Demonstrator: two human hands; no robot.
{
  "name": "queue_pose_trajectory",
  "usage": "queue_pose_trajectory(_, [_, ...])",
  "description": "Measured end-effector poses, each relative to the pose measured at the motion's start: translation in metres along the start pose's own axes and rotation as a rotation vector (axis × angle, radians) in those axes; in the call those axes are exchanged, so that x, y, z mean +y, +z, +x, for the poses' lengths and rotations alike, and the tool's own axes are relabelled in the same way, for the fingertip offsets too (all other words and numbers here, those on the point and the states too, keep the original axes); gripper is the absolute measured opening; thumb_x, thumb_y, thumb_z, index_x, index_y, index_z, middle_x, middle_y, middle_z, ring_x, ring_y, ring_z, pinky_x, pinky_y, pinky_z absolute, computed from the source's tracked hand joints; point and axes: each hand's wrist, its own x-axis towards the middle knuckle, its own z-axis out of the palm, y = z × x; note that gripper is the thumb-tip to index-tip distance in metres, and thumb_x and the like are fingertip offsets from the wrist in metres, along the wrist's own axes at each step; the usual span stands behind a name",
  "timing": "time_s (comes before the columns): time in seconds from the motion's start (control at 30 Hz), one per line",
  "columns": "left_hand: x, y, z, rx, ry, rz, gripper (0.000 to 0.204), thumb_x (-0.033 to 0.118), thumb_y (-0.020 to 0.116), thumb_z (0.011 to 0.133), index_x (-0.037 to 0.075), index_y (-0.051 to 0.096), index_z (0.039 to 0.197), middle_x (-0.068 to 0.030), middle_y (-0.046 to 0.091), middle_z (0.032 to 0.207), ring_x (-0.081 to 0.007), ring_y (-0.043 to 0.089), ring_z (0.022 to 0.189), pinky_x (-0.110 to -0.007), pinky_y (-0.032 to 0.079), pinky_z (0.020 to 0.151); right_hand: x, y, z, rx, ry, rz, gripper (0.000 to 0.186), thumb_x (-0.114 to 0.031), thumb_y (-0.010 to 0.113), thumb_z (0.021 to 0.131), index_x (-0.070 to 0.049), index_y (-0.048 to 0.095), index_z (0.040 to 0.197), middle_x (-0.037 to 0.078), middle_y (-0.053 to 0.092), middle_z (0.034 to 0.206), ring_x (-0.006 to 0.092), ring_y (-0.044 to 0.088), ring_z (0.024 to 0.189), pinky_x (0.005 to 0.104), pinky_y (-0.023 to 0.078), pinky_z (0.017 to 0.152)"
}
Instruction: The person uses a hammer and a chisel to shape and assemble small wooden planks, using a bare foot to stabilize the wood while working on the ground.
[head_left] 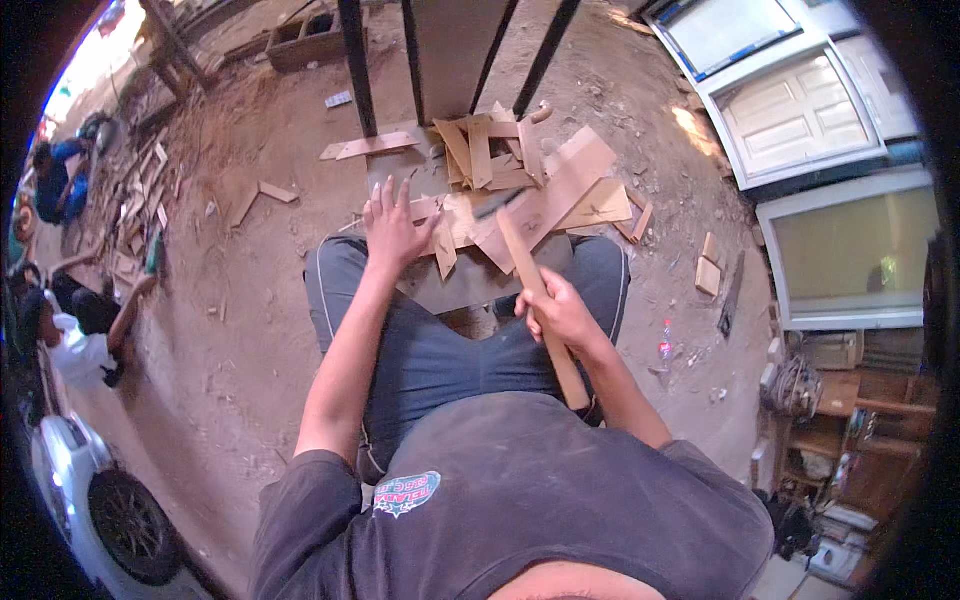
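Note:
My right hand [555, 310] grips the long wooden handle of a hammer [528, 260], whose dark head [500, 202] is over the boards in front of me. My left hand [398, 225] has its fingers spread, beside small wooden pieces [445, 255] with what look like nails in them. Pale wooden planks [580, 160] lie overlapping on a low work surface [420, 292] between my legs. A pile of short offcuts [480, 150] sits at its far side, and a mitred strip [365, 147] lies at the far left of it.
Dark metal posts [540, 60] rise ahead. Framed doors and windows [840, 250] lean at the right, near wood blocks [708, 265] and a plastic bottle [666, 342]. At the left are two or more people [70, 340], scattered offcuts [140, 210] and a car [100, 490].

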Motion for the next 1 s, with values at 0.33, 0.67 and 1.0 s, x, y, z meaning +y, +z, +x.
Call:
queue_pose_trajectory(0.33, [0.020,0.028,-0.035,-0.003,-0.071,0.113,0.104,0.073,0.048,0.097,0.004,0.018,0.168,-0.0172,0.013,0.176,-0.0386,0.007,0.162,-0.053,0.004,0.131,-0.059,0.000,0.084,-0.027,0.024,-0.361,0.026,-0.033,0.051,0.112,-0.009,0.051,0.121,-0.001,0.050,0.070,0.0097,0.050,0.046,0.0289,0.043,0.039])
queue_pose_trajectory(0.67, [0.019,0.032,-0.036,-0.001,-0.078,0.023,0.104,0.073,0.051,0.096,0.006,0.018,0.169,-0.0169,0.012,0.176,-0.0398,0.007,0.162,-0.056,0.004,0.130,-0.051,-0.016,0.119,-0.053,0.150,-0.485,0.027,-0.036,0.048,0.113,-0.011,0.053,0.122,-0.001,0.051,0.071,0.0080,0.048,0.044,0.0254,0.043,0.038])
queue_pose_trajectory(1.0, [0.020,0.025,-0.035,-0.036,-0.100,0.054,0.104,0.076,0.049,0.095,0.007,0.022,0.168,-0.0154,0.016,0.176,-0.0368,0.009,0.162,-0.054,0.004,0.130,-0.046,-0.022,0.116,-0.076,0.136,-0.429,0.030,-0.037,0.048,0.113,-0.010,0.053,0.124,0.000,0.051,0.071,0.0090,0.046,0.041,0.0257,0.040,0.036])
